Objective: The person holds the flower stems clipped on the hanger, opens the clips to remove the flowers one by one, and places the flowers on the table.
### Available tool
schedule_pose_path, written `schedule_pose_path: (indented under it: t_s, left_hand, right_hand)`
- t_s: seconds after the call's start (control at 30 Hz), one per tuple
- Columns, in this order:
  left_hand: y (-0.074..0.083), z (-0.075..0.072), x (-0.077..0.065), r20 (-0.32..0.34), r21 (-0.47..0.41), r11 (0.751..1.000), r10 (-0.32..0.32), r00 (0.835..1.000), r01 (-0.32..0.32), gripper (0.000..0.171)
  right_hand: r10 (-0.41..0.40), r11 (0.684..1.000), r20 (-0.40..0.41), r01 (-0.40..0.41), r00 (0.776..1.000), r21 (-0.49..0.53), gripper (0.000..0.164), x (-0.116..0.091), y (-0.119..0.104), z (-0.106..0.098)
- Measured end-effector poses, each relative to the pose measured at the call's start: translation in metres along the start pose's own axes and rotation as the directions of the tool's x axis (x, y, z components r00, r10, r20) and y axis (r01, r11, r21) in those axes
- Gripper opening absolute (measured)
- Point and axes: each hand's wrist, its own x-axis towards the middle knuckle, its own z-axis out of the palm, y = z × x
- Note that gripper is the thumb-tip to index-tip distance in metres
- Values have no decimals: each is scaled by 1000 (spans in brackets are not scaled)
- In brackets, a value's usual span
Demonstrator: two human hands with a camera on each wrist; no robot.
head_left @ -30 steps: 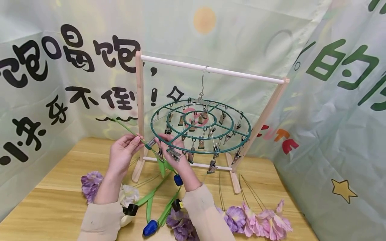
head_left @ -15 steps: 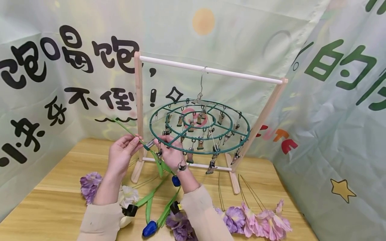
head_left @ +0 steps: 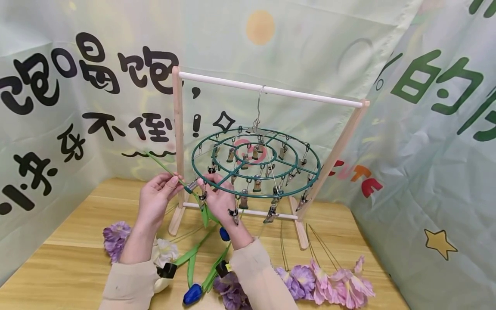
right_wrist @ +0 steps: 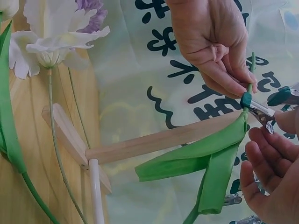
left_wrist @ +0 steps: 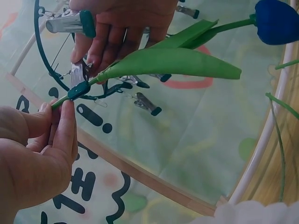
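My left hand [head_left: 156, 196] pinches the green stem of a blue tulip [left_wrist: 278, 23] between thumb and fingertips, close to the stem's end. Green-tipped jaws of a metal clip [right_wrist: 261, 109] sit around that stem, right beside the left fingertips. At the clip's other end is my right hand [head_left: 218, 200], pinching its handles with thumb and finger. Long green leaves [right_wrist: 205, 154] hang below the clip, and the bloom points down toward the table. The clip belongs to a round green hanger [head_left: 255, 196] bearing several more clips. Another clip [head_left: 234, 214] dangles in front of the right wrist.
A wooden stand [head_left: 178, 137] with a white top rod [head_left: 310, 97] carries the hanger. On the table lie another blue tulip [head_left: 193, 294], purple flowers [head_left: 116, 237], a white flower [head_left: 165, 252] and pink flowers [head_left: 352, 286]. Printed cloth surrounds the table.
The right hand and wrist have shifted slightly left and down. The clip in front of that wrist has swung from tilted to hanging straight. The left hand keeps its pinch on the stem.
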Motion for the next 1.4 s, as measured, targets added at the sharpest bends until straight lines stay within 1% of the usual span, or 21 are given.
schedule_pose_path:
  t_s: [0.1, 0.27, 0.33, 0.4, 0.5, 0.6, 0.7, 0.8, 0.97, 1.2, 1.3, 1.4]
  left_hand:
    - [1, 0, 0, 0, -2, 1000, -2, 1000, 2, 9]
    - [1, 1, 0, -2, 7, 1000, -7, 1000, 7, 7]
    - [2, 1, 0, -3, 13, 1000, -8, 1000, 8, 7]
    - [2, 1, -1, -2, 21, 1000, -8, 1000, 8, 6]
    - [1, 1, -1, 3, 24, 1000, -4, 1000, 4, 5]
    - [0, -1, -2, 20, 16, 1000, 2, 1000, -2, 5]
    - [-1, -3, -2, 38, -5, 1000, 8, 999, -8, 7]
    - [-1, -4, -1, 52, -7, 1000, 15, 999, -15, 6]
    - [1, -6, 0, 39, -11, 1000, 20, 999, -19, 6]
    - [3, -7, 0, 19, 0, 1000, 4, 1000, -4, 8]
    - [5, -9, -1, 18, -23, 1000, 8, 1000, -8, 9]
    - [8, -13, -1, 16, -63, 998, 27, 999, -26, 11]
  right_hand:
    - [-6, 1000, -1, 6, 1000, -12, 15, 0, -1, 0]
    - [-64, 998, 3, 65, 998, -21, 14, 1, -2, -1]
    - [-74, 997, 8, 75, 997, -21, 15, 1, -3, -1]
    - [-67, 997, 8, 67, 998, -27, 17, 0, -4, -1]
    - [-32, 999, 6, 32, 999, -43, 18, 0, -6, -2]
    - [-8, 999, 0, 8, 1000, -54, 18, -1, -6, -2]
    - [-15, 999, -8, 15, 1000, -46, 19, -2, -7, -2]
    - [-21, 999, -22, 21, 1000, -26, 16, -2, -8, -2]
    - [-20, 1000, -56, 20, 998, -3, 9, 0, -10, -1]
    - [-30, 999, -80, 33, 996, 34, 10, 0, -9, -1]
    - [-36, 998, -79, 40, 996, 45, 10, -1, -9, -4]
    - [-30, 999, -67, 32, 997, 30, 11, -1, -9, -8]
